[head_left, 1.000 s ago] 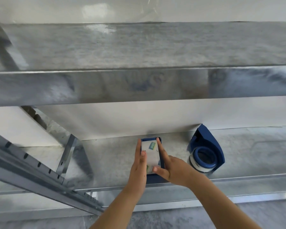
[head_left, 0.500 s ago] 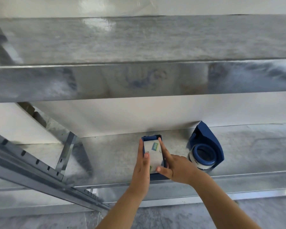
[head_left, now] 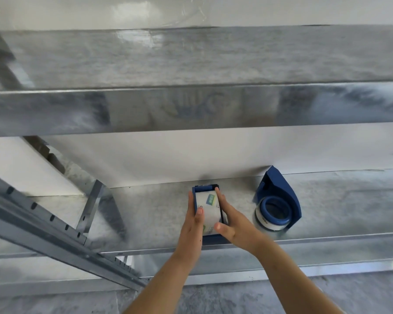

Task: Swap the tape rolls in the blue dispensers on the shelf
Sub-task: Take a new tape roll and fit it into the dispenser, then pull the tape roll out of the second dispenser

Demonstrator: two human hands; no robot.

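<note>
A blue tape dispenser (head_left: 205,189) stands on the metal shelf (head_left: 159,207) at centre, holding a white printed tape roll (head_left: 208,200). My left hand (head_left: 194,225) grips the dispenser's left side, thumb on the roll. Across from it, my right hand (head_left: 230,220) clasps the roll's right side, fingers reaching toward the far end. To the right, a second blue dispenser (head_left: 279,189) lies on its side, a white roll with a blue core (head_left: 273,215) facing me.
An upper shelf (head_left: 191,105) overhangs the working shelf closely. A slotted metal upright (head_left: 43,223) runs diagonally at the left, with a bracket (head_left: 92,205) behind it. White wall backs the shelf. A lower rail (head_left: 327,268) crosses below my arms.
Both hands stay on the centre dispenser and roll with barely any shift. The view has tilted slightly.
</note>
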